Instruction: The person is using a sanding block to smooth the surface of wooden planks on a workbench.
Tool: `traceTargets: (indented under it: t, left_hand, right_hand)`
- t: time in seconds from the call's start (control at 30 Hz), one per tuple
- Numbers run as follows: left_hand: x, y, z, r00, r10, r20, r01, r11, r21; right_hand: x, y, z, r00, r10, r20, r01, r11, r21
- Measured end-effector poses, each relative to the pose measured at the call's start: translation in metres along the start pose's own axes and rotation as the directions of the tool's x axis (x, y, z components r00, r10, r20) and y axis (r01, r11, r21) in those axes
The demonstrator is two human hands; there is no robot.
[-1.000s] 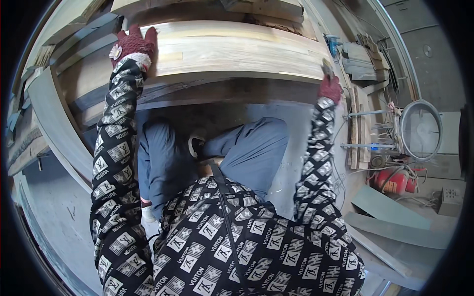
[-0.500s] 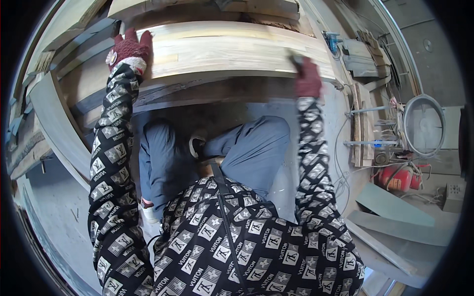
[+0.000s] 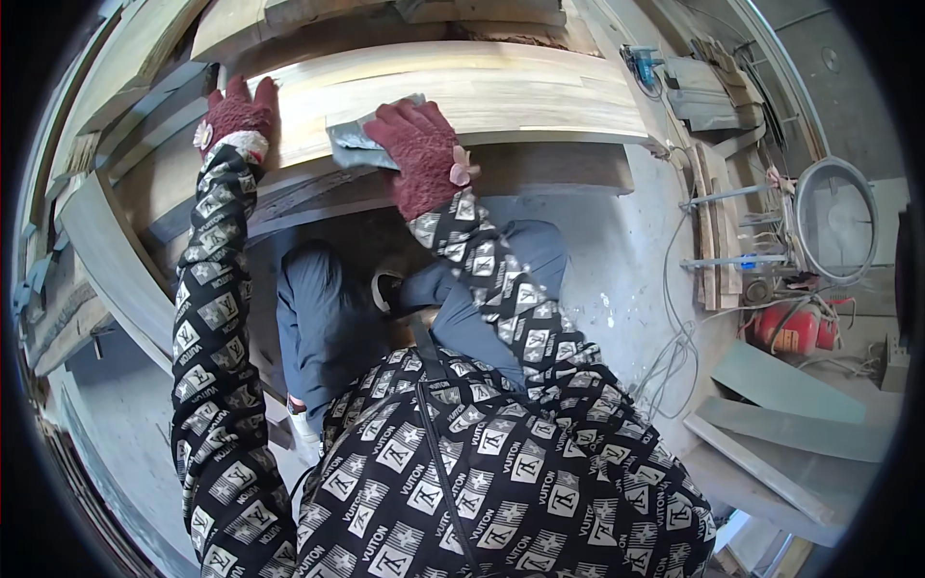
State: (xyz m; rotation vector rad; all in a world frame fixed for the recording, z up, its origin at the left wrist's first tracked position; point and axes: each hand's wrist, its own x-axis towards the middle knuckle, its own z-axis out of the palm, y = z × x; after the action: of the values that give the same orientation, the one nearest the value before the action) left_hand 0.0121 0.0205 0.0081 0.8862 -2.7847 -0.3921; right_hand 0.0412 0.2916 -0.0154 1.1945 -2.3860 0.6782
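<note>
A long pale board (image 3: 520, 91) of joined wood strips lies crosswise in front of me. At its left end my left hand (image 3: 239, 116), in a dark red knit glove, rests with its fingers spread and holds nothing. My right hand (image 3: 421, 159), gloved alike, is on the board's near edge, left of its middle. Under its palm and fingers is a flat grey sheet (image 3: 355, 144) that looks like sandpaper, pressed on the wood. The hand covers much of the sheet.
Rough timbers (image 3: 145, 183) and a curved plank (image 3: 116, 255) are stacked at the left. On the right are a blue power tool (image 3: 641, 65), loose cables (image 3: 665, 356), a round-framed fan (image 3: 836, 222), a red machine (image 3: 788, 328) and greenish panels (image 3: 785, 385).
My right hand has swept left along the board with the grey sheet, from near the right end to left of the middle. The left hand stays at the left end.
</note>
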Motion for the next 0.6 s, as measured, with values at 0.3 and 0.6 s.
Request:
traceTargets:
  t: [0.3,0.6]
  left_hand:
    - [-0.001,0.008,-0.003,0.996,0.064,-0.069,-0.066,0.998,-0.02]
    - [0.002,0.017,-0.002,0.999,0.036,-0.013,-0.036,0.999,-0.012]
  right_hand:
    - [-0.101,0.162,-0.097,0.943,0.227,-0.244,-0.227,0.973,0.032]
    - [-0.039,0.064,-0.005,0.874,0.277,-0.4,-0.204,0.955,0.217]
